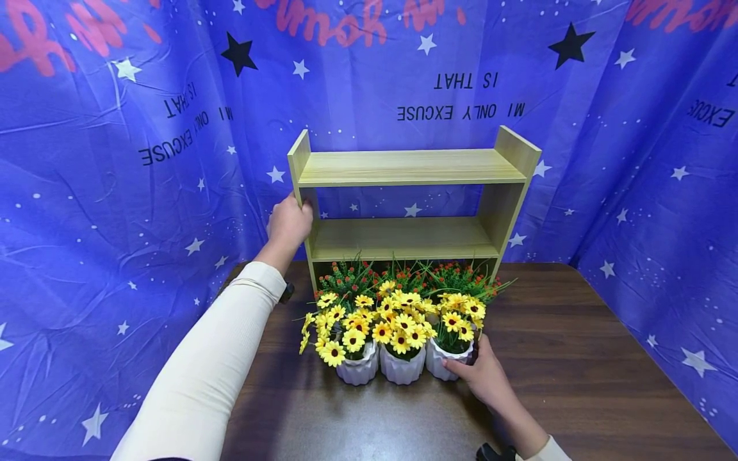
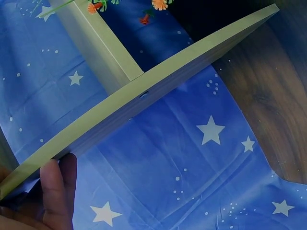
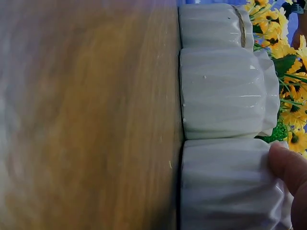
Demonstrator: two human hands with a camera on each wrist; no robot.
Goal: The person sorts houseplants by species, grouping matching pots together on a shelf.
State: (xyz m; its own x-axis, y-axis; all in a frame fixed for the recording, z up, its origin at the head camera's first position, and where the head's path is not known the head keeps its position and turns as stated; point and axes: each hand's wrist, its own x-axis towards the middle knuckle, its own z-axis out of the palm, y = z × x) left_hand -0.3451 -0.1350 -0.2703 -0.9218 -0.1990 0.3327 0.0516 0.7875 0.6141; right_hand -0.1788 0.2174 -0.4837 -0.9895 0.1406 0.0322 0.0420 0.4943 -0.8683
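A light wooden shelf (image 1: 403,168) stands on the table, and my left hand (image 1: 290,221) grips the edge of its left side panel (image 2: 139,84). In front of the shelf, three white fluted flowerpots with yellow daisy-like flowers stand in a row: a left pot (image 1: 357,370), a middle pot (image 1: 402,370) and a right pot (image 1: 441,366). My right hand (image 1: 487,378) holds the right pot, its thumb (image 3: 288,165) on the front near the rim. The other fingers are mostly hidden behind the pot. Beneath that pot the tabletop shows in the right wrist view.
Green plants with small red flowers (image 1: 403,276) stand behind the yellow ones, by the shelf's lower level; their bases are hidden. The dark wooden table (image 1: 565,358) extends right and forward. A blue curtain with stars (image 1: 357,83) hangs behind and on both sides.
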